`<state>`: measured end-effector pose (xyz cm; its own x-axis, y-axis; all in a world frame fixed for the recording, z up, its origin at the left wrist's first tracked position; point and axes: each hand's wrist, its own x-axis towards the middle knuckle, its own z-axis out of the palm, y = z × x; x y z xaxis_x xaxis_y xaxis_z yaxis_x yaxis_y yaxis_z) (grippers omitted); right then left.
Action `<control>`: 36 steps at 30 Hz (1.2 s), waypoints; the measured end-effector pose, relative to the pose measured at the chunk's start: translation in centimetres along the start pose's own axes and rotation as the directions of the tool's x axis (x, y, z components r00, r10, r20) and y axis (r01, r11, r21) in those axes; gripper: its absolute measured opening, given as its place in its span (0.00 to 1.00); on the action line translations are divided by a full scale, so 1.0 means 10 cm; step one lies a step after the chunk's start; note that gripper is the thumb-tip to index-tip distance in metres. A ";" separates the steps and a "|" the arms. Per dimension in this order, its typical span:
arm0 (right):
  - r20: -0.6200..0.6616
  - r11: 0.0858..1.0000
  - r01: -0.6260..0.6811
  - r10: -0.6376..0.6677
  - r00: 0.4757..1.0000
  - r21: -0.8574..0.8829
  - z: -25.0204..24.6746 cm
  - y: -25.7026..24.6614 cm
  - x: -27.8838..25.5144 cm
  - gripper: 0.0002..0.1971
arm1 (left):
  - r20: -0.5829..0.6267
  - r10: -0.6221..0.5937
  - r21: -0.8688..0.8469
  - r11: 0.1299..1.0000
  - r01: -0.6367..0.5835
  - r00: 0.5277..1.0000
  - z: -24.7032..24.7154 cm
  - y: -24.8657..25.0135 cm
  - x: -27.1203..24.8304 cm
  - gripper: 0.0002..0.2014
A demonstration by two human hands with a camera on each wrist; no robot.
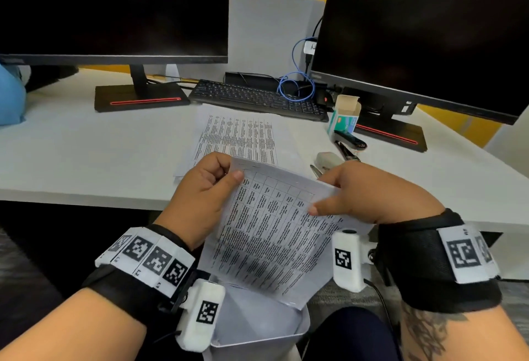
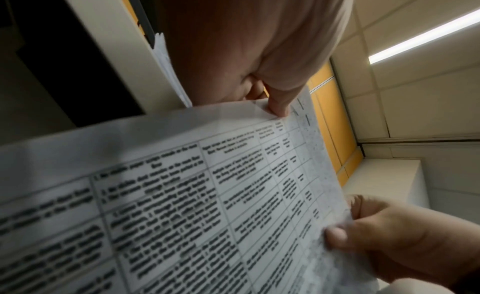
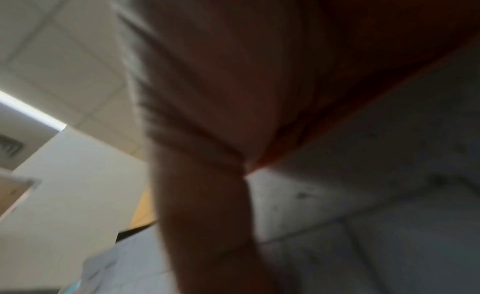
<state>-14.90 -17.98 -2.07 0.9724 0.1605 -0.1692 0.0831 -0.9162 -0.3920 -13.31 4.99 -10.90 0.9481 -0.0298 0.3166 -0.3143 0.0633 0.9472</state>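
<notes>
papers [image 1: 272, 234] | stapled, printed table, tilted | both hands pinching top

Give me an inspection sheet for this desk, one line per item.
Surface: white desk, partly covered.
Job's things: sheets held up at the desk edge; pages flat on the desk.
Clutter: black stapler, grey stapler, open box, keyboard.
Grippers: left hand pinches the sheets' top corner; right hand pinches their right edge.
Cables: blue cable looped behind the keyboard.
Surroundings: left monitor and right monitor, both dark; white bin below the sheets; grey partition.
</notes>
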 end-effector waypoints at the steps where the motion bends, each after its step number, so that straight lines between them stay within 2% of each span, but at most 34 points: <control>1: 0.003 0.999 -0.008 0.009 1.000 -0.046 0.04 0.00 0.00 0.09 | 0.004 -0.007 0.002 1.000 0.007 1.000 0.00 -0.03 -0.02 0.06; 4: 0.021 0.991 -0.029 0.032 0.999 -0.131 0.18 0.00 0.02 0.04 | 0.099 -0.040 0.123 0.992 0.027 0.994 -0.04 -0.08 -0.05 0.07; 6: 0.045 0.986 -0.026 0.034 0.998 -0.165 0.26 -0.01 0.02 0.06 | 0.199 -0.085 0.270 0.962 0.028 0.976 -0.09 -0.09 -0.07 0.09; 10: 0.089 0.972 -0.008 0.029 0.996 -0.233 0.40 -0.01 0.04 0.18 | 0.287 -0.149 0.645 0.760 -0.076 0.946 -0.18 -0.12 -0.09 0.07; 13: 0.110 0.966 0.000 0.030 0.993 -0.258 0.52 0.01 0.07 0.12 | 0.342 -0.206 0.775 0.613 -0.151 0.917 -0.22 -0.16 -0.09 0.01; 14: 0.116 0.965 0.000 0.031 0.993 -0.263 0.56 0.01 0.08 0.10 | 0.356 -0.232 0.800 0.576 -0.167 0.905 -0.21 -0.17 -0.10 0.02; 18: 0.128 0.961 0.009 0.028 0.991 -0.277 0.67 0.05 0.14 0.10 | 0.383 -0.264 0.839 0.501 -0.214 0.885 -0.20 -0.20 -0.13 0.05; 23: 0.121 0.963 0.012 0.021 0.992 -0.271 0.65 0.05 0.15 0.19 | 0.370 -0.214 0.834 0.505 -0.222 0.904 -0.22 -0.19 -0.09 0.06; 30: 0.178 0.971 0.020 0.024 0.984 -0.239 0.69 0.05 0.15 0.13 | 0.391 -0.209 0.856 0.440 -0.271 0.896 -0.18 -0.18 -0.11 0.07; 36: 0.198 0.971 0.012 0.036 0.979 -0.239 0.72 0.08 0.18 0.18 | 0.399 -0.248 0.867 0.417 -0.274 0.883 -0.17 -0.16 -0.10 0.06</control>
<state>-14.67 -15.74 -9.21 0.9122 0.1968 -0.3594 0.1448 -0.9753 -0.1666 -13.69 6.58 -12.81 0.8958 -0.4397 0.0645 -0.4327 -0.8299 0.3521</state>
